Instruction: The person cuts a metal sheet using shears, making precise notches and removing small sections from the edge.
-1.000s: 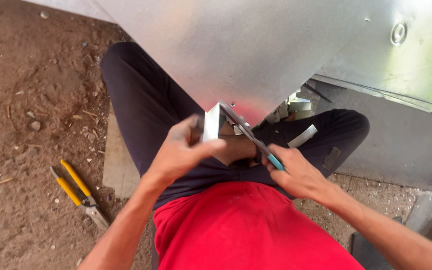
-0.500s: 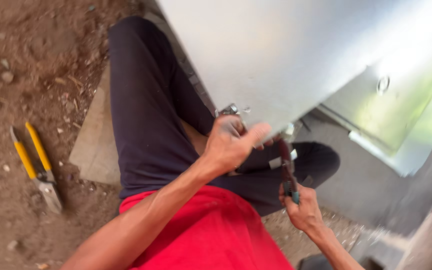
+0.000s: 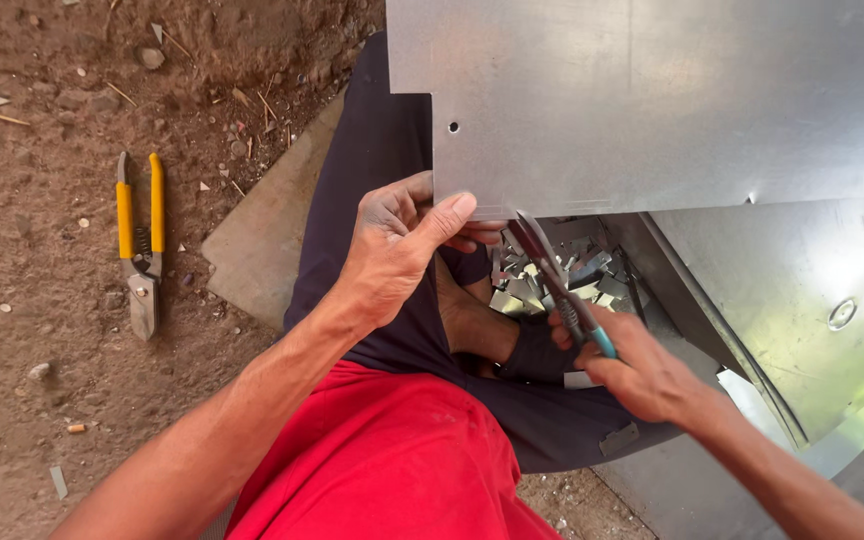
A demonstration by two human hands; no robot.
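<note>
— Holding anything, that left hand?
— Yes, the sheet. It is closed on the lower edge of the grey metal, thumb on the near face and fingers curled behind, close to the bottom-left corner and just below a small round hole.

— Where does the sheet sit?
— It stands over the person's lap, filling the upper right of the view, its lower edge running right from the left hand.

— And the right hand?
— Gripped around the snips, which have a teal handle. Their blades point up and left, with the tips at the sheet's lower edge, just right of the left thumb.

— What lies under the blades?
— A heap of offcuts, small bright metal pieces, lying in the lap between the dark trouser legs.

— Clothing?
— A red shirt at the bottom of the view.

— Anything beside the person?
— To the right, a second sheet slopes away, with a round fitting on it. To the left, a flat slab lies next to the thigh, and further left yellow snips lie on the bare dirt, well apart from both hands, among pebbles.
</note>
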